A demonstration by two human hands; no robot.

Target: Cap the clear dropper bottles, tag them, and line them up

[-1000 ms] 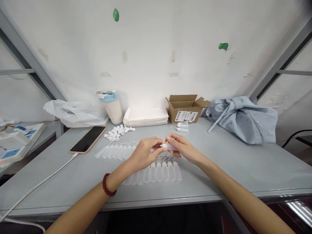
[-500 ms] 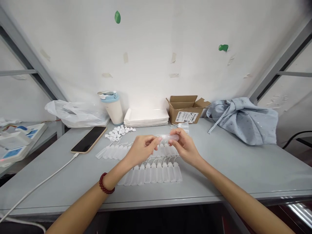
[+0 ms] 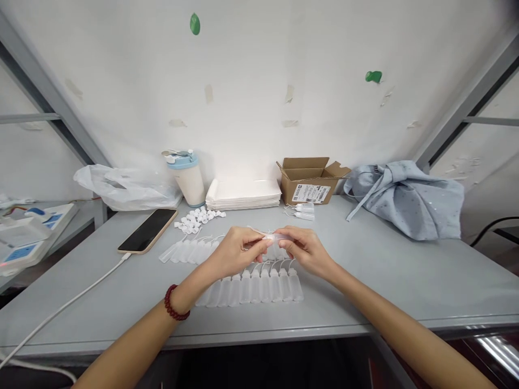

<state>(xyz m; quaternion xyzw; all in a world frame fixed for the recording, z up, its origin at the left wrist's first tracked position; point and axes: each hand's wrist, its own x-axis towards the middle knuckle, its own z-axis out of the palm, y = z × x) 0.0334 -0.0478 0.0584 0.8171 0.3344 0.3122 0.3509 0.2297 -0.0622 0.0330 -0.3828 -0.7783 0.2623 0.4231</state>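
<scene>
Between my two hands lies a small translucent plastic bottle, held level above the desk. My left hand pinches its neck end on the left, where a thin white tube shows. My right hand grips the body from the right with thumb and fingers. Beneath the hands, a front row of similar squeeze bottles with bent white tubes lies flat. A back row of bottles is partly hidden by my left hand. White caps form a loose pile behind it.
On the grey desk are a phone with cable, a cup, a plastic bag and stacked white sheets. Toward the right stand an open cardboard box, two bottles before it, and blue cloth.
My hands have come slightly closer together and lower with the bottle. The right fingers now cover more of its body, and the two bottles by the box are more visible.
</scene>
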